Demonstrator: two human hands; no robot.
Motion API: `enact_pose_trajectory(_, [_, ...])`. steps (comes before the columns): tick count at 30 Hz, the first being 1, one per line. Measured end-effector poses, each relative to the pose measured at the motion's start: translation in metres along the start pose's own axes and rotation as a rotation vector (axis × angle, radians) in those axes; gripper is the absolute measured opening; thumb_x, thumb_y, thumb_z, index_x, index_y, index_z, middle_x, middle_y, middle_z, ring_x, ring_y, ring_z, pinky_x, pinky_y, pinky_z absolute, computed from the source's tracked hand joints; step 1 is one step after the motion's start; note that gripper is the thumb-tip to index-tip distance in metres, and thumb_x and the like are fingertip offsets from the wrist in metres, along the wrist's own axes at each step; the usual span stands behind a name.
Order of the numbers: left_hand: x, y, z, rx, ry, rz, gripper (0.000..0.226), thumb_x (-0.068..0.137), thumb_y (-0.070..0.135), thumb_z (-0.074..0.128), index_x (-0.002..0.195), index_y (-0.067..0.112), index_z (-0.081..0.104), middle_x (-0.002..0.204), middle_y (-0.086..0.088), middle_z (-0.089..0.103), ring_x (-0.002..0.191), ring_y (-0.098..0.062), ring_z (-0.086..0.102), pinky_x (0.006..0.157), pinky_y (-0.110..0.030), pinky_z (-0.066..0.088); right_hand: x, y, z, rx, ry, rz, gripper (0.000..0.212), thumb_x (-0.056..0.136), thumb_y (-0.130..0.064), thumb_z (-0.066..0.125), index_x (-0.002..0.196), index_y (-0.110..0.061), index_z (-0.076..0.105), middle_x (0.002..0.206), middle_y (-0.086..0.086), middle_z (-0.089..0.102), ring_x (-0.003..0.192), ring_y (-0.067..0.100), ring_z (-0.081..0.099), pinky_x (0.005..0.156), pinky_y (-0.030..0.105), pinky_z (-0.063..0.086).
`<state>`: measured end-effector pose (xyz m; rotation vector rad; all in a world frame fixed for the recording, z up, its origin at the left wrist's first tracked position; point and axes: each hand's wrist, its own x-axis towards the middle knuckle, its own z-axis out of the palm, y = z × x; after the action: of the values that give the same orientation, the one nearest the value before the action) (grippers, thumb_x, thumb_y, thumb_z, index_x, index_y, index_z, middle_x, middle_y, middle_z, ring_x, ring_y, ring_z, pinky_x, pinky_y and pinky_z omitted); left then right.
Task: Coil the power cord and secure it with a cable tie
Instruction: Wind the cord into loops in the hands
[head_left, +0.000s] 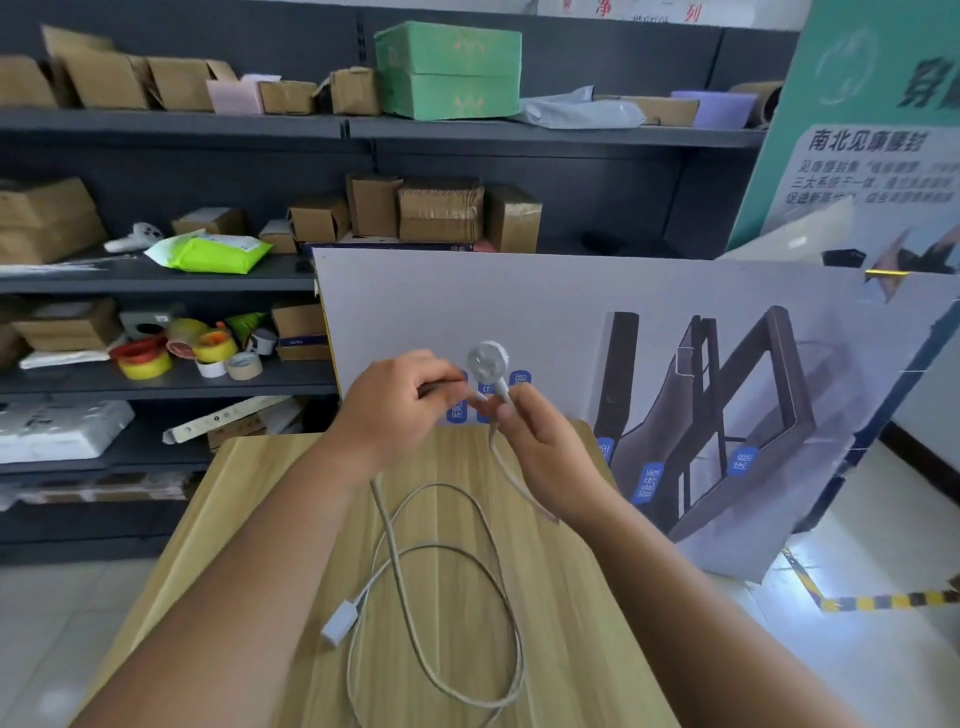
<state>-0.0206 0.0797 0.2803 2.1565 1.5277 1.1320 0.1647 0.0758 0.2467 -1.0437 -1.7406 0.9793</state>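
Fingers (511, 410) of the right hand (540, 441) pinch the cord (441, 551) just below its round plug (487, 359); left hand (395, 410) clenched on something unclear. Light, limp cord trails in loose loops over the table (571, 623); gather near the plug

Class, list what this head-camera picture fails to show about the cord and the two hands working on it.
- Head view: what the left hand pinches, a dark sliver hidden by its fingers.
- Head view: the cord loops' lowest part, cut off by the bottom edge.
- Head view: the round plug face, blurred.
- Head view: any cable tie, not identifiable.
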Motion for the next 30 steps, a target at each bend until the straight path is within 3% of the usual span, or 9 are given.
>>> enact_pose_trajectory(2, [0.006,0.002,-0.008,0.035,-0.066,0.025,0.012,0.09,0.035,0.062,0.085,0.029,0.072,0.071,0.004,0.057,0.068,-0.015,0.056,0.06,-0.035,0.042,-0.002,0.001,0.005,0.053,0.029,-0.01,0.021,0.105,-0.02,0.038,0.091,-0.012,0.052,0.091,-0.004,0.071,0.084,0.003,0.067,0.077,0.016,0.049])
enact_pose_trajectory(4, [0.01,0.007,-0.012,0.012,-0.072,0.021,0.008,0.087,0.035,0.066,0.08,0.033,0.07,0.074,0.006,0.061,0.069,-0.011,0.058,0.062,-0.032,0.045,-0.003,-0.001,0.008,0.142,0.013,0.014,0.018,0.105,-0.019,0.037,0.099,-0.008,0.05,0.081,-0.001,0.068,0.079,0.014,0.067,0.081,0.03,0.057])
enact_pose_trajectory(7, [0.012,0.015,-0.009,-0.064,0.075,-0.021,0.015,0.073,0.036,0.08,0.075,0.024,0.071,0.071,0.007,0.068,0.065,-0.007,0.061,0.058,-0.021,0.048,-0.004,-0.004,0.012,0.294,-0.104,0.12,0.016,0.104,-0.02,0.04,0.107,-0.009,0.052,0.074,0.0,0.059,0.069,0.014,0.062,0.078,0.044,0.061])
enact_pose_trajectory(10, [0.009,0.017,0.0,-0.117,0.176,-0.082,0.026,0.068,0.037,0.084,0.08,0.022,0.067,0.07,0.005,0.067,0.062,-0.005,0.059,0.053,-0.015,0.046,-0.006,-0.004,0.016,0.359,-0.125,0.175,0.015,0.103,-0.017,0.045,0.101,-0.007,0.056,0.068,0.0,0.051,0.061,0.013,0.054,0.068,0.036,0.06])
enact_pose_trajectory(14, [-0.01,0.0,0.018,-0.364,0.114,-0.24,0.031,0.082,0.052,0.063,0.09,0.022,0.061,0.073,0.001,0.067,0.051,-0.007,0.054,0.049,-0.023,0.044,-0.002,-0.006,0.004,0.663,0.08,0.211,0.014,0.102,-0.014,0.046,0.09,-0.01,0.05,0.059,-0.002,0.037,0.053,0.015,0.035,0.052,0.027,0.042])
enact_pose_trajectory(19, [-0.046,-0.021,0.035,-0.704,-0.016,-0.382,0.046,0.09,0.05,0.042,0.098,0.014,0.068,0.055,0.003,0.04,0.047,-0.011,0.032,0.044,-0.024,0.027,0.003,-0.013,-0.018,0.792,0.083,0.204,0.019,0.104,-0.018,0.043,0.099,-0.005,0.056,0.063,0.003,0.046,0.054,0.015,0.046,0.058,0.031,0.045])
enact_pose_trajectory(22, [-0.049,-0.018,0.03,-0.657,-0.006,-0.36,0.056,0.097,0.049,0.031,0.094,0.012,0.072,0.053,0.007,0.029,0.045,-0.008,0.024,0.043,-0.021,0.022,0.0,-0.014,-0.02,0.695,0.049,0.215,0.02,0.103,-0.019,0.045,0.104,-0.004,0.059,0.065,0.004,0.052,0.057,0.016,0.05,0.065,0.033,0.048])
enact_pose_trajectory(27, [-0.046,-0.012,0.014,-0.353,-0.113,-0.383,0.063,0.094,0.06,0.032,0.074,0.014,0.07,0.05,0.004,0.033,0.044,-0.01,0.03,0.049,-0.025,0.03,-0.005,-0.013,-0.016,0.71,0.095,0.207,0.018,0.103,-0.018,0.043,0.103,-0.005,0.056,0.06,0.001,0.043,0.052,0.014,0.039,0.054,0.03,0.039])
enact_pose_trajectory(30, [-0.044,-0.003,0.008,-0.577,-0.037,-0.395,0.052,0.099,0.048,0.036,0.087,0.01,0.071,0.054,0.003,0.034,0.044,-0.01,0.026,0.045,-0.024,0.022,-0.007,-0.011,-0.012,0.688,0.083,0.224,0.022,0.104,-0.022,0.041,0.1,-0.006,0.055,0.06,0.002,0.04,0.049,0.014,0.034,0.049,0.027,0.036])
